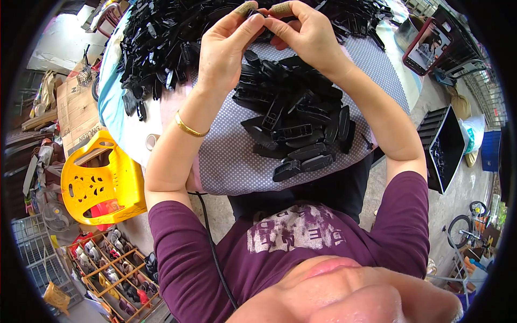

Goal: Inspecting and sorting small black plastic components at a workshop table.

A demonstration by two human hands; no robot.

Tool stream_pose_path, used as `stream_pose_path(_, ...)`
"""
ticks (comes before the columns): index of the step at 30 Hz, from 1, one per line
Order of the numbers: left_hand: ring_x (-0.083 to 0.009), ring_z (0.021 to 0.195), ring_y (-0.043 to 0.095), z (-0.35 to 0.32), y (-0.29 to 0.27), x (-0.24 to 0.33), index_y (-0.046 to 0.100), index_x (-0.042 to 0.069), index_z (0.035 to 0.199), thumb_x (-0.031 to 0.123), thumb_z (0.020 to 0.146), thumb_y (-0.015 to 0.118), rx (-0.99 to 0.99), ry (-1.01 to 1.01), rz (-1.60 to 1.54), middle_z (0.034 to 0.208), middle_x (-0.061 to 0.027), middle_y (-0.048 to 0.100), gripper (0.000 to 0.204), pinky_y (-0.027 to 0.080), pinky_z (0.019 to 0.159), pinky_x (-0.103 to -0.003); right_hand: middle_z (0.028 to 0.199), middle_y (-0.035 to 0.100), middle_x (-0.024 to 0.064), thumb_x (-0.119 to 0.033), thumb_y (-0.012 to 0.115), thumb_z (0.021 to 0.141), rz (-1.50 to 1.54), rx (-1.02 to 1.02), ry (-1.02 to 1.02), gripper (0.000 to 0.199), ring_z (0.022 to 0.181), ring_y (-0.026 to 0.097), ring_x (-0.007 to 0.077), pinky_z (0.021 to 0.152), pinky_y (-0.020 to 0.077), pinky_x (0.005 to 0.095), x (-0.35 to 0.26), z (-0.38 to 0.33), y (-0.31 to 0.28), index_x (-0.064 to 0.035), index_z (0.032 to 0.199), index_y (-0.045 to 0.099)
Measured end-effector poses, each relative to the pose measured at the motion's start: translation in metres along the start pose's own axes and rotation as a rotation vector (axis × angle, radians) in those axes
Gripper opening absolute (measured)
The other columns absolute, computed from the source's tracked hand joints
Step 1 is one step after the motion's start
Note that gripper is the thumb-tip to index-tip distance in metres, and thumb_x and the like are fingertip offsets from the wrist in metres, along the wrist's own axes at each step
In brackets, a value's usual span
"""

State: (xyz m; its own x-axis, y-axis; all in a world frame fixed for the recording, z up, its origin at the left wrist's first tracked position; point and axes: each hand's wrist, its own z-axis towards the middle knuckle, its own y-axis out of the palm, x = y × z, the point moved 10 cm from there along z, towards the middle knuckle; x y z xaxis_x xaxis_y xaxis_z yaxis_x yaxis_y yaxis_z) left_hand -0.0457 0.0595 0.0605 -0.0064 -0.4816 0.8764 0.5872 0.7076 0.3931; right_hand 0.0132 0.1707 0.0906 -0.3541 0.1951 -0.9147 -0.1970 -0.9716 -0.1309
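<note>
At the far side of the table, my left hand [223, 54] and my right hand [315, 43] meet fingertip to fingertip. Both are closed, pinching a small black plastic part [257, 14] that is mostly hidden by the fingers. Tan covers wrap a fingertip on each hand. Below them, between my forearms, a loose pile of long black plastic pieces [293, 132] lies on a grey dotted cloth [223, 161]. Behind and to the left spreads a much larger heap of similar black pieces [156, 48], which continues past my right hand.
A yellow plastic chair [94, 185] stands left of the table, near a small roll [152, 141] at the table's edge. To the right are a phone [427, 47] on a mount, a black crate [445, 148] and a bicycle [466, 229]. Lower left stands a shoe rack [116, 269].
</note>
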Motion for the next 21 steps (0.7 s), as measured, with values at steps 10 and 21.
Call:
stream_pose_path(10, -0.0226, 0.102, 0.058, 0.003, 0.002, 0.019, 0.061, 0.001, 0.112, 0.012, 0.091, 0.055, -0.165, 0.051, 0.076, 0.107, -0.0146, 0.063, 0.025, 0.041, 0.097, -0.032, 0.072, 0.062, 0.0017, -0.028, 0.07, 0.081, -0.33, -0.175, -0.224, 0.033, 0.065, 0.057, 0.0077, 0.058, 0.046, 0.0214, -0.007, -0.001, 0.012, -0.0006, 0.099, 0.065)
stream_pose_path(21, -0.0091, 0.075, 0.059, -0.018, 0.046, 0.047, 0.061, 0.002, 0.108, 0.008, 0.084, 0.061, -0.252, 0.082, 0.367, 0.091, -0.0075, 0.065, 0.025, 0.049, 0.07, -0.024, 0.079, 0.065, 0.0032, -0.02, 0.06, 0.088, -0.124, -0.258, 0.12, 0.022, 0.068, 0.06, 0.0091, 0.059, 0.0478, 0.0233, 0.019, 0.03, -0.039, -0.0002, 0.094, 0.066)
